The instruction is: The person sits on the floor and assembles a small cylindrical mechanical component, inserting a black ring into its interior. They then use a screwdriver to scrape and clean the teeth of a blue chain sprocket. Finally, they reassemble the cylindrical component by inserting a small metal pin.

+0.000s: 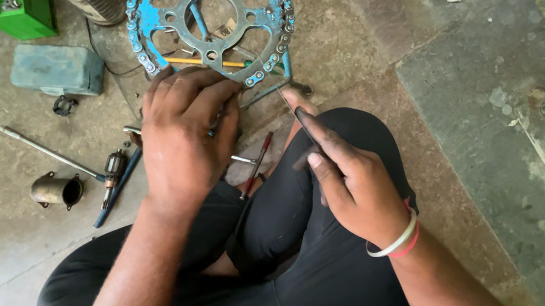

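Left hand curls under the blue sprocket; right hand pinches what looks like a thin tool just beside it.

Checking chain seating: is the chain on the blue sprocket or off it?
On. The chain wraps the teeth of the blue sprocket around its visible rim; the top is out of frame.

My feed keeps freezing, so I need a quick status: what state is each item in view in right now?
Blue sprocket: upright, chain wrapped around its teeth.
Left hand: closed over tools at the sprocket's lower edge.
Right hand: pinching a thin dark tool, tip aimed at the chain.
Long metal rod: lying flat on the floor.
Short metal pipe: on its side.
Grey-blue case: closed.
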The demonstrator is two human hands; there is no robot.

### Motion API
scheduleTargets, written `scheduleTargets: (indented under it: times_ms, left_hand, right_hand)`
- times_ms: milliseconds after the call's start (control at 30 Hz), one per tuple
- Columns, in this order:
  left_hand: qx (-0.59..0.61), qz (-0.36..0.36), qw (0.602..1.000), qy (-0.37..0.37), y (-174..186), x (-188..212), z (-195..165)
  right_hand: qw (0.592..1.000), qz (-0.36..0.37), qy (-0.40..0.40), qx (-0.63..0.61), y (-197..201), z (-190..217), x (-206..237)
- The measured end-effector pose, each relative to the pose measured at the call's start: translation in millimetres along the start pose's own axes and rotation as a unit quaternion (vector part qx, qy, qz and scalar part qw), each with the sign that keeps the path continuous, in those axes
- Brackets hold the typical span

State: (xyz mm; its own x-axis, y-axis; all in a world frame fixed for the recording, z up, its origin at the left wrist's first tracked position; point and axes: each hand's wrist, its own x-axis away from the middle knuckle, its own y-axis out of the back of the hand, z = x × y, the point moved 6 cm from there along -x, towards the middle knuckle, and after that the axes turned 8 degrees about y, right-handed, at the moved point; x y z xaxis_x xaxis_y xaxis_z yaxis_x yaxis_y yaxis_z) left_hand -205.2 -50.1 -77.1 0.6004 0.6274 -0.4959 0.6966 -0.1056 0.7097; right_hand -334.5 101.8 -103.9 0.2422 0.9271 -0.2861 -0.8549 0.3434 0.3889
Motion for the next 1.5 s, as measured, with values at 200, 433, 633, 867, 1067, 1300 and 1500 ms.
scheduleTargets:
  times_ms: [200,433,633,867,1067,1300,1500]
  left_hand:
    - [0.018,-0.03,0.999,0.005,-4.1,4.2,2.8]
    - [0.014,-0.037,0.997,-0.069,-4.3,8.3,10.5]
    - [0.012,-0.03,0.993,-0.114,-1.9,5.9,17.3]
    - [0.013,-0.018,0.992,-0.12,0.9,3.9,17.2]
    - [0.007,-0.005,0.991,-0.132,3.0,2.2,16.2]
    - [-0.007,0.008,0.987,-0.158,7.4,0.5,15.8]
    - [-0.027,0.014,0.986,-0.164,6.9,-1.7,14.6]
  right_hand:
    - [0.999,0.016,-0.023,0.017,-15.3,-6.7,-4.1]
    - [0.991,0.033,0.059,0.115,-22.1,-1.8,-14.6]
    - [0.991,0.01,0.072,0.115,-29.1,2.0,-11.8]
    - [0.989,0.01,0.061,0.134,-32.4,1.7,-11.8]
    - [0.986,0.023,0.045,0.156,-31.6,-0.6,-10.7]
    - [0.986,0.019,0.025,0.163,-36.4,-4.6,-8.7]
    - [0.984,-0.004,0.043,0.174,-41.2,-9.1,-7.9]
